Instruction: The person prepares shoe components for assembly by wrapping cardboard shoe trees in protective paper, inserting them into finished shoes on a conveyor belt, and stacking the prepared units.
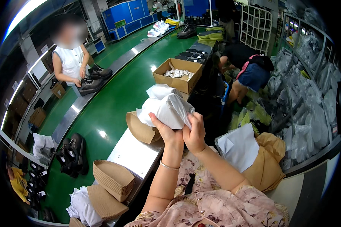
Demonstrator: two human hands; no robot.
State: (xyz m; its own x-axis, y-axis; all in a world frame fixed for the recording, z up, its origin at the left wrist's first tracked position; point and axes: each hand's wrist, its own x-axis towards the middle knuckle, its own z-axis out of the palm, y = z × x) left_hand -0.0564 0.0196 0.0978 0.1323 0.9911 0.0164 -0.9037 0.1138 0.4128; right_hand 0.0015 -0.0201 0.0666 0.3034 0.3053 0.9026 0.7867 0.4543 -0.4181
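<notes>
Left hand [166,130] is curled under a crumpled white tissue-paper bundle [170,111], thumb against its near left side, while the right hand [194,132] pinches its right edge between thumb and fingers. Measured from the cardboard box [175,84], the bundle lies just on the wearer's side; whether it touches the box is hard to tell. Its long axis seems to slant from near the box down toward the right hand, which grips the right end, with the left hand nearer the middle. Left of the bundle, also on the box's near side, a curved brown paperboard insert [139,128] sits by a metal plate [134,153]; farther from the box stand nested paperboard inserts [113,178].
</notes>
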